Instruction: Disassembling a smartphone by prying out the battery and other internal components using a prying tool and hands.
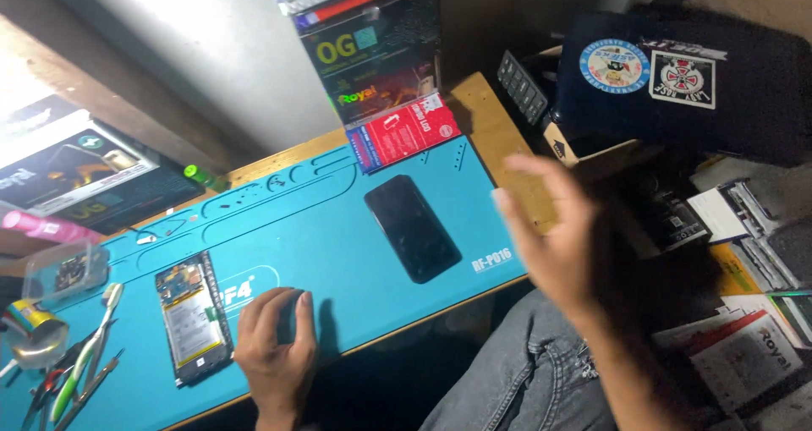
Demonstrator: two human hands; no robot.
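Note:
My left hand (275, 346) rests on the blue work mat (338, 236) near its front edge, fingers curled, nothing visible in it. Just left of it lies an opened phone body (193, 317) with its battery and boards exposed. My right hand (554, 236) hovers open and blurred over the mat's right end, fingers spread, holding nothing. A black phone screen (412, 226) lies flat on the mat between the two hands, closer to the right one. A red flat box (404, 131) sits at the mat's back edge.
Tweezers and a toothbrush (85, 355) lie at the mat's left end beside a tape roll (32, 334) and a clear plastic box (66, 270). Dark boxes (372, 46) stand behind. A dark case (685, 80) and papers (744, 346) crowd the right side.

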